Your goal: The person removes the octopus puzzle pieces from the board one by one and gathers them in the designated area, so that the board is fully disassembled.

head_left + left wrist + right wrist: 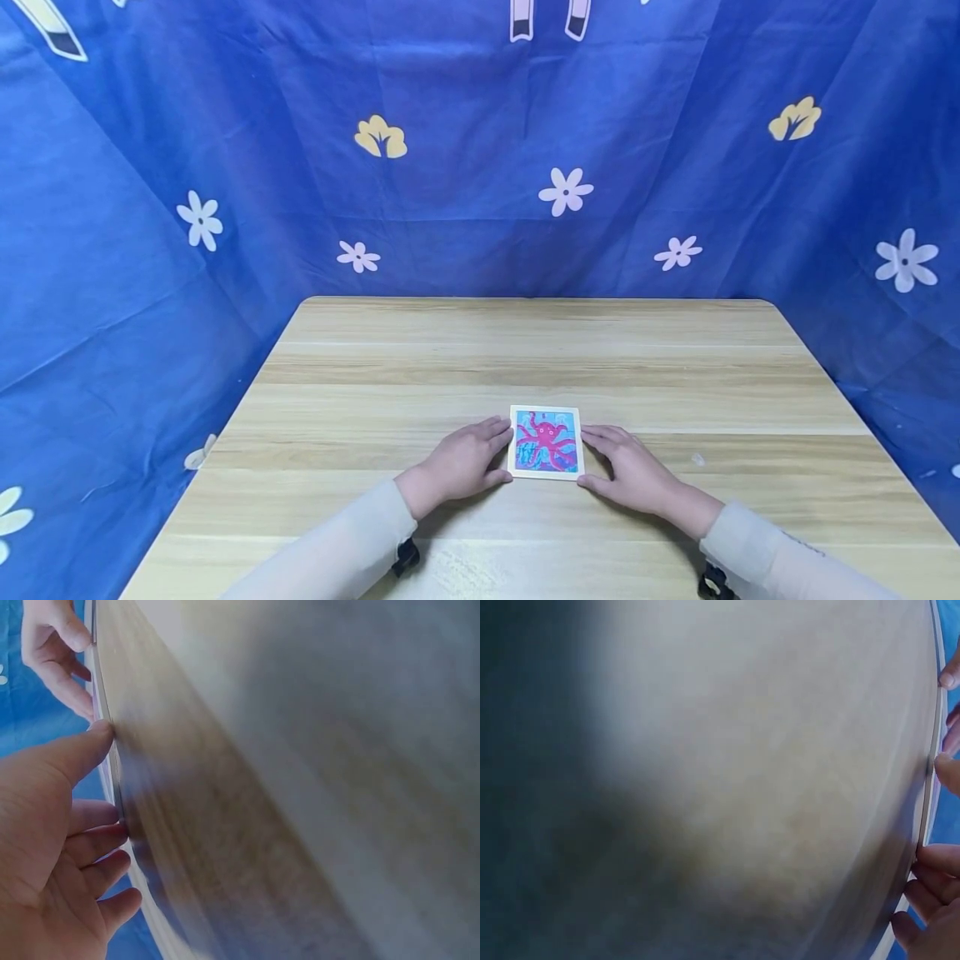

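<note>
A square jigsaw puzzle [547,442] with a pale frame lies flat on the wooden table [525,358]. Its picture is a pink octopus on blue, and the pieces appear to fill the frame. My left hand [471,457] rests at its left edge, fingertips along the side and thumb by the near corner. On the opposite edge, my right hand [628,467] touches the frame in the same way, thumb by the near right corner. The fingers of both hands look relaxed and spread. In the wrist views the puzzle is seen almost edge-on, so its face is hidden.
A blue cloth [465,192] with white flowers and yellow shapes hangs behind and beside the table. A small pale speck [698,459] lies to the right of my right hand. Dark bands with devices sit under both wrists.
</note>
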Demonstrator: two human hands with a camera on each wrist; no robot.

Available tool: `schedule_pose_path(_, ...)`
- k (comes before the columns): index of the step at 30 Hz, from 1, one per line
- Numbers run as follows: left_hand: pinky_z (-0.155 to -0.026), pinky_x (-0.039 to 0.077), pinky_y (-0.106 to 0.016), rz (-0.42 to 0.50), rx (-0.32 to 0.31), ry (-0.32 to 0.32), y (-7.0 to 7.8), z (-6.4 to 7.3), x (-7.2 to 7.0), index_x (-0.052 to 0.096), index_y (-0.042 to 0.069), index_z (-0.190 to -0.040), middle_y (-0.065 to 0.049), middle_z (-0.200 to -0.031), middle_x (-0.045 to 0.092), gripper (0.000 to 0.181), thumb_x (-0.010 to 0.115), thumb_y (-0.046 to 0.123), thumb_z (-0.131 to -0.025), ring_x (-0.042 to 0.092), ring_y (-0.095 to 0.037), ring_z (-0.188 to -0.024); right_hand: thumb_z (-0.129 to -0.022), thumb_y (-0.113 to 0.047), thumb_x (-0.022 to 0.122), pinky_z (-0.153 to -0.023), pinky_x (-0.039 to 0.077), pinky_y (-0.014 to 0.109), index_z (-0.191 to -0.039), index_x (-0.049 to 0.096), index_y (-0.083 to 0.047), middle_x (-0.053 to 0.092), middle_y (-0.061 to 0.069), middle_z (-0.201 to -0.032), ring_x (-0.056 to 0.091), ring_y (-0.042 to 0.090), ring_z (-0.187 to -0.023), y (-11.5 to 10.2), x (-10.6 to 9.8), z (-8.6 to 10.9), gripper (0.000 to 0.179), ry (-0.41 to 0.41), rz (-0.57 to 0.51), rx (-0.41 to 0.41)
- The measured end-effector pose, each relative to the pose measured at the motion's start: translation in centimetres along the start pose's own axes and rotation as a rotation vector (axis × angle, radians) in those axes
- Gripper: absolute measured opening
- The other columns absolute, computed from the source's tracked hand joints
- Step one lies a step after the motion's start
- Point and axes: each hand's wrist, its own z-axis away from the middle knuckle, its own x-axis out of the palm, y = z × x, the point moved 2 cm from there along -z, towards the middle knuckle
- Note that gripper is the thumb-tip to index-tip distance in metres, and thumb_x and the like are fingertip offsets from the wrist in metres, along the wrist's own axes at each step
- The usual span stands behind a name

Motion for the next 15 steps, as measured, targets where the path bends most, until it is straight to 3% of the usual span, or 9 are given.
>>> schedule_pose_path(15,-0.103,0.039,-0.042,0.088,-0.029,0.087,0.0,0.1,-0.3,0.054,0.007,-0.134,-0.018,-0.138,0.048,0.062,0.065,0.046,-0.087,0.047,-0.032,-0.125,-0.080,-0.031,0.078,-0.099,0.042,0.044,-0.124,0.060,-0.006,0.059,0.007,-0.121,0.055,0.026,-0.114,-0.1,-0.8,-3.2,0.054,0.045,-0.089,0.040)
